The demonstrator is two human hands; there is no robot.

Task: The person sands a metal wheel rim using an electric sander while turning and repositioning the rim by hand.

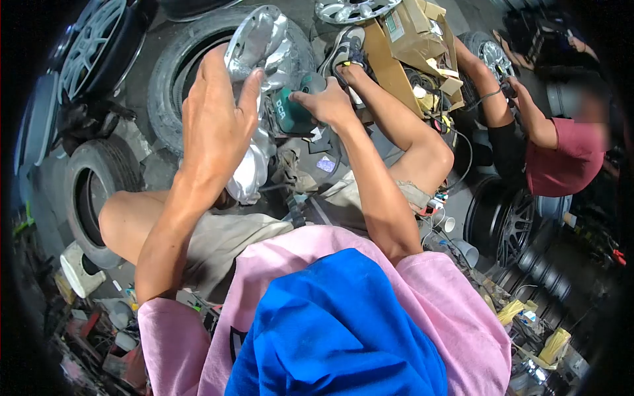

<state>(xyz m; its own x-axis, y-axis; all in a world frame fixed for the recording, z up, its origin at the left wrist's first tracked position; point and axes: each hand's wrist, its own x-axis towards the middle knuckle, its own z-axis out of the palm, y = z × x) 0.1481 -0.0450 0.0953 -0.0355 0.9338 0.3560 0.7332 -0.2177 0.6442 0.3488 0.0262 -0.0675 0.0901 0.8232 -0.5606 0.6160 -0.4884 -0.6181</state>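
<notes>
Head view. L. hand (221, 119): raised, wrist up, back of hand facing camera, thumb out to the R.; forearm runs up from the lower L. R. hand (327, 105): reaching fwd., forearm slanting up & inward, fingers wrapped.

Containers: 1 cardboard box (413, 33), open, flaps out, w/ white label; inside, misc. small pcs., some white/yellowish, w/ dark cable; details too small to tell.

Grip, R.: closed round green power tool (290, 115), mkd. "DCA", held btwn. the knees, just beside the silver wheel (254, 162); contact, if any, can't tell.

Grip, L.: thumb at edge of wheel, fingers mostly hidden; pinched or loose, can't tell. Wheel stands tilted near-edge-on, R. of L. hand, L. of tool, in front of lg. tire (162, 99) on floor.
</notes>
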